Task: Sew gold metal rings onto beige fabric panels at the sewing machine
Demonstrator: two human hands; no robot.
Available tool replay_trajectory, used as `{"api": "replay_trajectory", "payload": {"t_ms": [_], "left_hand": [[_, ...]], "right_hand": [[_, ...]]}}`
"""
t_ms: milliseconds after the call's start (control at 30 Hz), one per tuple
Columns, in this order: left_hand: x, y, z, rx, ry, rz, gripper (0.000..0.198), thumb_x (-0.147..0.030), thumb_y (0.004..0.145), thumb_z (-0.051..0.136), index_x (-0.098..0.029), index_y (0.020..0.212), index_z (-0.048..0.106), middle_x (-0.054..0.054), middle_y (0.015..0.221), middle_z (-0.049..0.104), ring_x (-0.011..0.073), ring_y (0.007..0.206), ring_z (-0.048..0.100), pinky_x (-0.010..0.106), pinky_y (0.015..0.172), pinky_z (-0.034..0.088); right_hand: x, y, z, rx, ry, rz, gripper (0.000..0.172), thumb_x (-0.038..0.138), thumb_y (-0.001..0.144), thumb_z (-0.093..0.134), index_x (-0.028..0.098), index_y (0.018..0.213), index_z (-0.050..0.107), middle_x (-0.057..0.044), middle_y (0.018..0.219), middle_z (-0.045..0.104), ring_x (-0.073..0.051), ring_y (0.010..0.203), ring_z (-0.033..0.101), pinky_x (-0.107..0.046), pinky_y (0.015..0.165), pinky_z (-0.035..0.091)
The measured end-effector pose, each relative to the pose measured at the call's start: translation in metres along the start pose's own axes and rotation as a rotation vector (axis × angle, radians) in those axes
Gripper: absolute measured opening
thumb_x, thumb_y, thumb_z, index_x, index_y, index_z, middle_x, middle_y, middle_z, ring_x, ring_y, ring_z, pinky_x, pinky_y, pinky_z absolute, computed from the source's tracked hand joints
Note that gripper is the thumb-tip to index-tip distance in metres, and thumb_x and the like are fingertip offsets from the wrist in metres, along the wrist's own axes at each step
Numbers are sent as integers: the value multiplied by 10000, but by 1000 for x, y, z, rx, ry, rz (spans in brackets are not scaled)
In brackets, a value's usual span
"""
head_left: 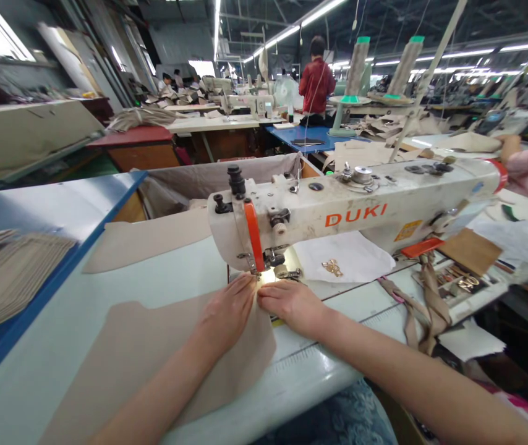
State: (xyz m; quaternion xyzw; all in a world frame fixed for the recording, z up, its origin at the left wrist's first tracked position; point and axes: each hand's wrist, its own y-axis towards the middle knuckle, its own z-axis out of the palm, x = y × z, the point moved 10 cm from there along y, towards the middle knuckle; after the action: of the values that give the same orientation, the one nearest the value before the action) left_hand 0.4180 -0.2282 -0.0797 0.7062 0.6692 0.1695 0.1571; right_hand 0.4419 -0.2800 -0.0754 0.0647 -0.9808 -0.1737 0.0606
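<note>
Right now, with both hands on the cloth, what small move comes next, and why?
Probably feed the cloth slightly forward under the sewing machine: the left hand and right hand press its edge flat, meeting at the lit spot beneath it.

The left hand [229, 309] and right hand [292, 304] are bare, and both arms [384, 364] are bare up to the edge of view. Over the lap, a blue-grey garment [338, 420] with a fine, lace-like floral pattern is worn.
</note>
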Motion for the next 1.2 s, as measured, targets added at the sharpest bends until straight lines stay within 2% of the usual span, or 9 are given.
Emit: {"api": "replay_trajectory", "payload": {"t_ms": [233, 533, 867, 1200], "left_hand": [[2, 2, 1, 26, -64, -33, 337, -209, 941, 321, -132, 1087, 615, 125, 1113, 669, 235, 1112, 584, 418, 946, 510], [2, 1, 3, 27, -52, -25, 337, -187, 932, 333, -93, 1104, 607, 148, 1114, 667, 247, 1116, 579, 414, 944, 506], [7, 4, 2, 22, -66, -83, 327, -206, 931, 336, -138, 1101, 607, 119, 1111, 672, 234, 1089, 596, 414, 930, 513], [8, 4, 1, 28, -113, -125, 332, -220, 931, 328, -124, 1091, 603, 138, 1132, 661, 242, 1098, 593, 421, 935, 508]], "right_hand": [[1, 1, -3, -2, 10, 4, 108, 171, 911, 529, 128, 931, 625, -78, 1051, 663, -178, 1031, 576, -282, 920, 442], [-1, 1, -1, 31, 15, 23, 109, 184, 917, 525, 145, 929, 626, -79, 1041, 662, -173, 1015, 582, -288, 900, 450], [-1, 3, -2, 5, 4, 1, 88, 160, 893, 559, 125, 933, 630, -91, 1088, 660, -178, 1036, 590, -281, 937, 447], [0, 1, -3, -8, 16, 14, 91, 148, 890, 559, 123, 932, 636, -91, 1085, 663, -184, 1038, 599, -286, 930, 460]]}}
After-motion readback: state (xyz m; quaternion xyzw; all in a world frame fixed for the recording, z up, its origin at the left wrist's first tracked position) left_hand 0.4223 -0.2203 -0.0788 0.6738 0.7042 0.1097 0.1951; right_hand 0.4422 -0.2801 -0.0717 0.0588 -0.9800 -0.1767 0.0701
